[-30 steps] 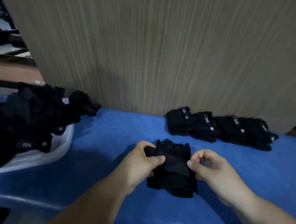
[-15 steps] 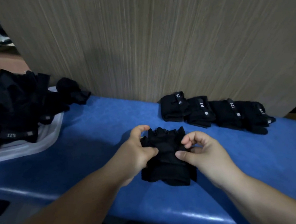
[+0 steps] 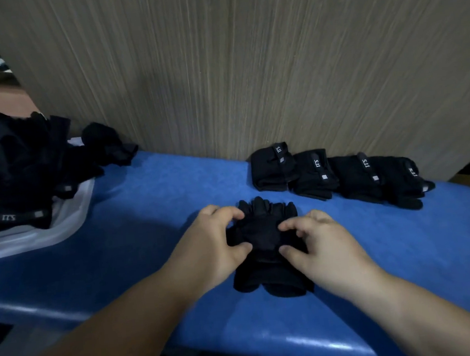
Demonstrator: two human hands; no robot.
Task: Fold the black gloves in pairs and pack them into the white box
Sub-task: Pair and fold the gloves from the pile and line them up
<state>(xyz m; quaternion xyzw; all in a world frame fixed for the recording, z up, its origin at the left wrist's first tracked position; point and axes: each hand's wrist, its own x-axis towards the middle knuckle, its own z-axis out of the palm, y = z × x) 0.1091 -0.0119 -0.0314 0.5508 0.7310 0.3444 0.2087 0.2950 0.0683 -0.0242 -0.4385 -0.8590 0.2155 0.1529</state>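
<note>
Head view: the left hand [image 3: 214, 248] and right hand [image 3: 320, 244], fingers curled, pinch the stacked black gloves [image 3: 262, 232] from either side on the blue counter [image 3: 159, 213]; the white box [image 3: 71, 219] sits well left.

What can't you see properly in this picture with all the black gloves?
All in the head view:
- White box: mostly covered by the glove pile and cut off by the left edge.
- Glove bundle: the left hand and right hand grip it and hide its sides. One glove or two, cannot tell.
- Folded gloves: dark and overlapping, so their number is unclear.
</note>
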